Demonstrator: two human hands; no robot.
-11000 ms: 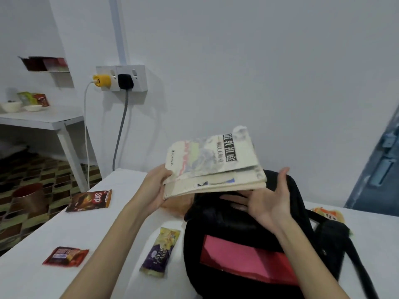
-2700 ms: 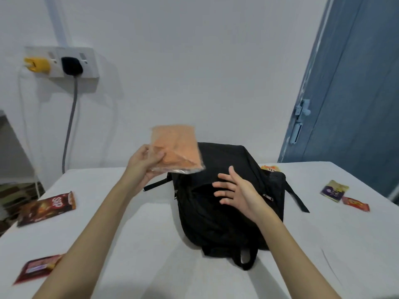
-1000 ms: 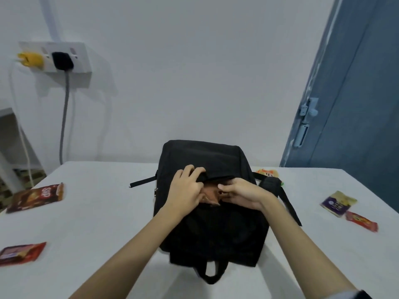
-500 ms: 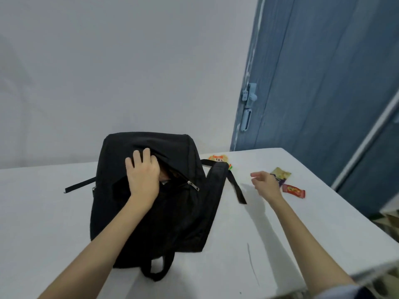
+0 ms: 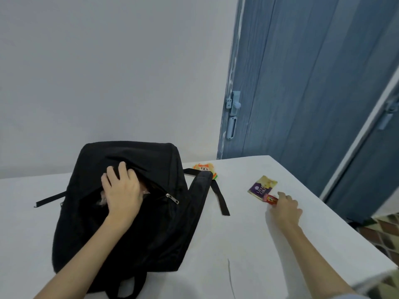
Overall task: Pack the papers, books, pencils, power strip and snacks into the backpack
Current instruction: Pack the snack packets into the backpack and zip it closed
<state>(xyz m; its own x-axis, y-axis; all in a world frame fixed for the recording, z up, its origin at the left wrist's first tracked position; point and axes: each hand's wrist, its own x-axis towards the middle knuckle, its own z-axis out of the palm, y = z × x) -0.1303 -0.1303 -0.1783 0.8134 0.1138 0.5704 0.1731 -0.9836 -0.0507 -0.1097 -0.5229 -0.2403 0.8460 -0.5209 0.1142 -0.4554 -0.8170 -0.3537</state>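
The black backpack [image 5: 151,223] lies flat on the white table [image 5: 254,251], its front pocket unzipped. My left hand [image 5: 122,190] rests on that opening with straight fingers, the tips under the upper flap, pressing on a clear wrapper inside. My right hand [image 5: 286,209] is stretched out to the right, its fingertips touching the end of a small red snack packet [image 5: 269,199]. A purple and yellow snack packet [image 5: 262,186] lies right behind the red one. An orange snack packet [image 5: 204,167] lies behind the backpack's strap [image 5: 218,197].
A blue door [image 5: 302,83] with a latch stands at the back right. The table's right edge [image 5: 345,225] runs close past the snack packets, with patterned floor below. A white wall is behind the table.
My right hand has reached further right and now touches the red packet. My left hand stays on the backpack's opening. The view has turned slightly right.
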